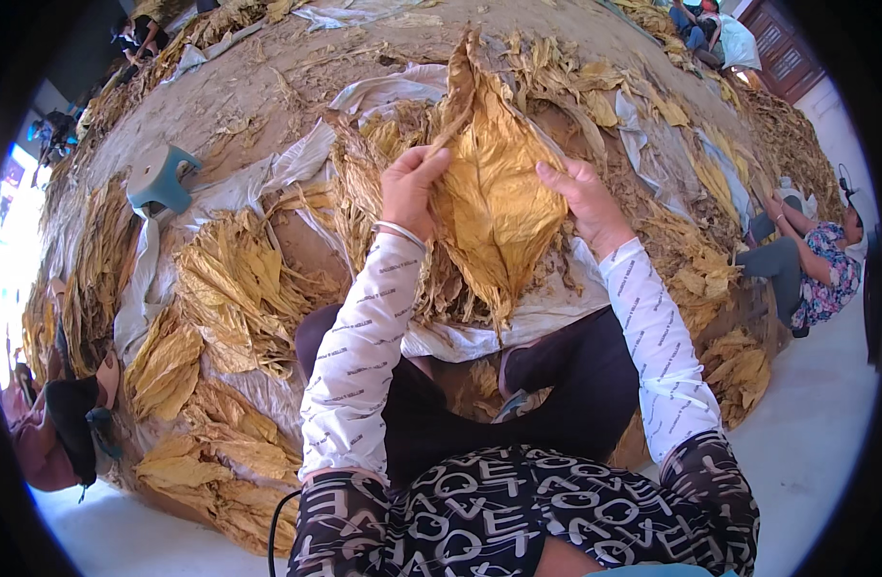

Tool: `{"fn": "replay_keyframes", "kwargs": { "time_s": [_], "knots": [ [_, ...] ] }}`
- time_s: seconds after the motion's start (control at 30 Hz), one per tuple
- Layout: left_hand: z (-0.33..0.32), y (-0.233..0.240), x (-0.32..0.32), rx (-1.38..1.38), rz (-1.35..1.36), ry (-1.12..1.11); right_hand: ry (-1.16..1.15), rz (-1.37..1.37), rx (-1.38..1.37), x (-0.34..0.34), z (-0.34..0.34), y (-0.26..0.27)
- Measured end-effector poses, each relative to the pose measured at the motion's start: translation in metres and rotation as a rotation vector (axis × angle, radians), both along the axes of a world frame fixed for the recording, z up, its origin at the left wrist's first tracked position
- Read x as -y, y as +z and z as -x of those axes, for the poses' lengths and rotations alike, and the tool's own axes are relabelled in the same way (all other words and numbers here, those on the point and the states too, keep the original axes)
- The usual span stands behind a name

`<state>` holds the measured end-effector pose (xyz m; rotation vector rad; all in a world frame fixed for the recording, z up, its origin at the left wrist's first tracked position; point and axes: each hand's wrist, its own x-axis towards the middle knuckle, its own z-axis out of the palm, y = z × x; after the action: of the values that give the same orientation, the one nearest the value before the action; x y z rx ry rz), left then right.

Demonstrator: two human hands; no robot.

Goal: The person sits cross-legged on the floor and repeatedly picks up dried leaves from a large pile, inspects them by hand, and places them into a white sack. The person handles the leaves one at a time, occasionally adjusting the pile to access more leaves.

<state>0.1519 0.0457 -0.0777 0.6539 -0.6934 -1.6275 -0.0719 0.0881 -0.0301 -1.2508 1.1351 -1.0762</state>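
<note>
A broad, dried tobacco leaf (504, 184), golden yellow with browner margins, is spread between my two hands above my lap. My left hand (415, 184) pinches its left edge, thumb on top, beside a curled brown strip of leaf. On the opposite edge my right hand (588, 198) grips with the thumb in front and the fingers hidden behind. The leaf's narrow end hangs down between my knees, over a white plastic sheet (477, 342). Behind it lies a heap of brown, crumpled leaves (361, 187), partly covered by the held leaf.
Piles of yellow leaves (232, 288) lie to my left, with more leaves (736, 375) at my right. A blue plastic stool (163, 177) stands at the left. A person in a floral top (823, 252) sits at right; another person (66, 425) sits at left. More people work farther back.
</note>
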Motion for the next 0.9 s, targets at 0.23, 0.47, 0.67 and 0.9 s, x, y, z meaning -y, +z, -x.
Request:
{"fn": "replay_keyframes", "kwargs": {
  "time_s": [0.23,0.47,0.67,0.9],
  "knots": [
    [-0.006,-0.018,0.011,-0.134,-0.097,0.151,-0.01,-0.047,0.027,0.002,0.008,-0.002],
    [0.003,0.0,-0.001,-0.135,0.093,0.027,0.101,-0.021,0.074,0.0,0.004,0.01],
    [0.013,0.005,-0.015,0.087,0.226,-0.154,-0.007,-0.01,0.177,0.007,0.002,0.006],
    [0.01,-0.01,-0.008,-0.01,-0.082,-0.14,-0.381,-0.01,0.285,0.018,0.019,0.001]
  ]
}}
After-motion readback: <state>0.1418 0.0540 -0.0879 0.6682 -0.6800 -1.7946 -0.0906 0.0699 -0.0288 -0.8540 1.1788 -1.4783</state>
